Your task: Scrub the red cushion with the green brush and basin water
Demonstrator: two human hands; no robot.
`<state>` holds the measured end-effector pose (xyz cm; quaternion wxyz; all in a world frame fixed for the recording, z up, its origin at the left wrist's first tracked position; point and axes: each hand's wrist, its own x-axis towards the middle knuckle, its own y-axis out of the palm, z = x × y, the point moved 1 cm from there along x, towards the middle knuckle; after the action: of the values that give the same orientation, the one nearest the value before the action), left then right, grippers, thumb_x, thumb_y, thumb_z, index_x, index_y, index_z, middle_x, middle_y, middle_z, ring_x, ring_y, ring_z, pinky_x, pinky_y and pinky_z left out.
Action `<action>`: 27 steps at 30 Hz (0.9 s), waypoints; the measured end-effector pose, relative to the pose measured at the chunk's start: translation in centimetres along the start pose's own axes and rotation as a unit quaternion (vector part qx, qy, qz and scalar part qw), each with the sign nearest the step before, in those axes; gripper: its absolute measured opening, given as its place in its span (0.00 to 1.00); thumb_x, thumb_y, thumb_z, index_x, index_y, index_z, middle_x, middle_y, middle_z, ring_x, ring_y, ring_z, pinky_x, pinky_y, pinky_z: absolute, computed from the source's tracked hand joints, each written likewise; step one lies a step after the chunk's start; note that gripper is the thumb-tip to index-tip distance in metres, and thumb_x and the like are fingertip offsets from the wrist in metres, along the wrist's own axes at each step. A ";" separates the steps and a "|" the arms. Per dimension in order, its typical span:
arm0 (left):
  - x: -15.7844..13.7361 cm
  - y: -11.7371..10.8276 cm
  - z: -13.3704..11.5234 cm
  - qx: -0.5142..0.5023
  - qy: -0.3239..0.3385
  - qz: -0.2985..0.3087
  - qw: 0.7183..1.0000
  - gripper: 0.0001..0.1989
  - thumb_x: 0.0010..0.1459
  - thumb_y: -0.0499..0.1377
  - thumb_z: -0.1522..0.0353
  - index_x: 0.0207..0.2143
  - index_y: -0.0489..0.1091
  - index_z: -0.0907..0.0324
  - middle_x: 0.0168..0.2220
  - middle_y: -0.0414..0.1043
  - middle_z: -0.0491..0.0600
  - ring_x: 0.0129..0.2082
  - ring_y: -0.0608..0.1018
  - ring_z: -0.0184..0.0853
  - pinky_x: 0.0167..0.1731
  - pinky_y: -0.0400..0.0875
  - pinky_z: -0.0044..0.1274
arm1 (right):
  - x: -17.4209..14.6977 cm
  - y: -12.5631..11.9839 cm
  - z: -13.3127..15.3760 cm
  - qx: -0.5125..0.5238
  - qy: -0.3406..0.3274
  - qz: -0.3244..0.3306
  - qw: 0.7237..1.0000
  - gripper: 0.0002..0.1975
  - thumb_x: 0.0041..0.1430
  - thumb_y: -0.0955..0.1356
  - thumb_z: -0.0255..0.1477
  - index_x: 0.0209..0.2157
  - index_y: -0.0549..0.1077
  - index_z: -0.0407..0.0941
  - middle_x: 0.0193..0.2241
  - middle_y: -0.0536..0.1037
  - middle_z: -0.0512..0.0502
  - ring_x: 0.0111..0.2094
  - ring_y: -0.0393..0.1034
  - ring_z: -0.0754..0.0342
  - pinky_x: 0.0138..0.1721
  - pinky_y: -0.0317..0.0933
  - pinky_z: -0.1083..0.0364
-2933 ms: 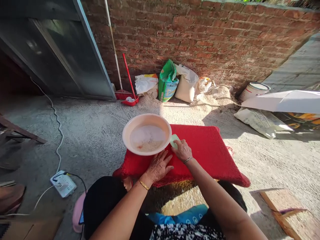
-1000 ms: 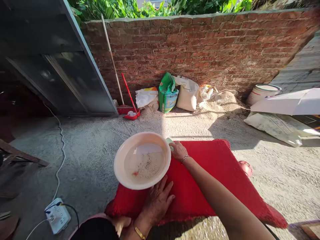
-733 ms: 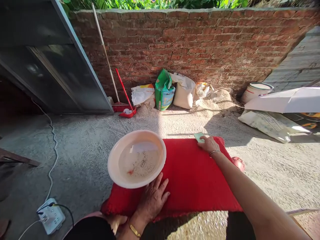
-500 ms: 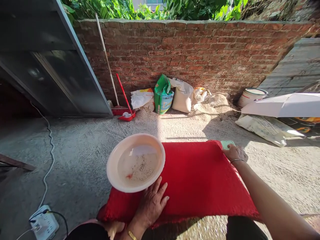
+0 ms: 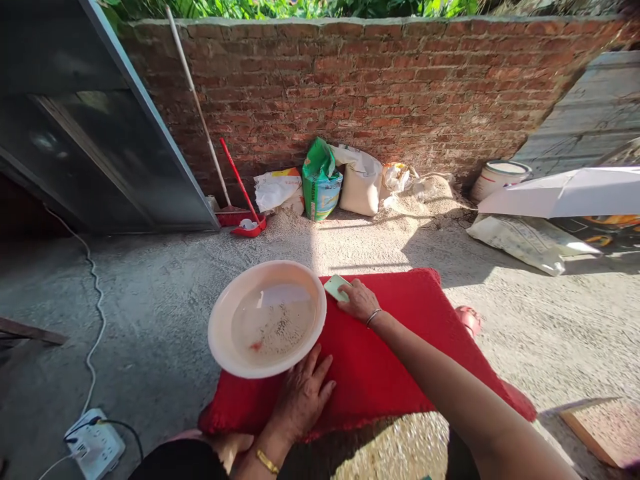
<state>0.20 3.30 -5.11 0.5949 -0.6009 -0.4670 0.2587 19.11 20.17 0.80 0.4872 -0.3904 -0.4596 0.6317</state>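
A red, fuzzy-edged cloth (image 5: 400, 373) is spread over a low surface in front of me. On its left end sits a pale pink basin (image 5: 220, 347) holding water with gritty sediment and a small red fleck. My left hand (image 5: 304, 393) lies flat on the cloth just below the basin's near rim, fingers spread. My right hand (image 5: 361, 301) is closed on a pale green flat rectangular piece (image 5: 334, 287), whose exact kind I cannot make out. It is pressed against the cloth close to the basin's right rim.
A white power strip (image 5: 97, 443) with plugged cords lies on the ground at lower left. A red dustpan (image 5: 255, 230), a green sack (image 5: 321, 187) and a white bucket (image 5: 500, 180) stand along the brick wall (image 5: 360, 87). A pale umbrella (image 5: 570, 193) is at right.
My right hand has moved left with the pale green piece, from the cloth's far right corner across to beside the basin. My left hand stays on the cloth. The view has tilted slightly down.
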 end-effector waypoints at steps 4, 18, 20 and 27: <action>0.2 -0.4 -0.3 -0.006 0.004 -0.009 1.000 0.21 0.61 0.55 0.63 0.57 0.65 0.53 0.61 0.59 0.54 0.59 0.64 0.45 0.57 0.60 0.39 | -1.6 -1.9 -8.7 -0.006 0.128 -0.016 0.992 0.23 0.55 0.66 0.39 0.53 0.70 0.52 0.45 0.68 0.41 0.45 0.67 0.46 0.42 0.60 0.52; 0.5 -1.0 -0.6 -0.037 -0.003 -0.011 0.999 0.20 0.61 0.56 0.62 0.55 0.66 0.54 0.60 0.62 0.55 0.60 0.64 0.45 0.58 0.60 0.41 | -10.8 -4.2 -17.9 0.025 0.303 -0.116 0.946 0.26 0.51 0.66 0.49 0.47 0.74 0.49 0.41 0.72 0.40 0.39 0.70 0.46 0.39 0.62 0.50; 0.5 -1.0 -0.5 -0.043 -0.005 -0.012 0.999 0.20 0.61 0.55 0.61 0.55 0.66 0.55 0.59 0.62 0.55 0.60 0.63 0.45 0.57 0.60 0.41 | -9.8 -2.5 -12.0 0.046 0.238 -0.108 0.964 0.23 0.52 0.66 0.49 0.45 0.74 0.50 0.40 0.72 0.42 0.39 0.70 0.48 0.38 0.61 0.52; 0.3 -0.8 -0.2 -0.035 0.007 -0.023 0.999 0.18 0.64 0.51 0.60 0.53 0.68 0.55 0.57 0.64 0.55 0.59 0.64 0.44 0.56 0.62 0.40 | -6.4 2.3 4.7 0.098 0.118 -0.039 0.987 0.20 0.56 0.66 0.48 0.45 0.73 0.52 0.41 0.70 0.45 0.36 0.70 0.53 0.35 0.59 0.56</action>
<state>0.35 3.39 -4.26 0.5827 -0.6118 -0.4856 0.2244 15.52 12.76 0.18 0.5986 -0.3939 -0.3496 0.6036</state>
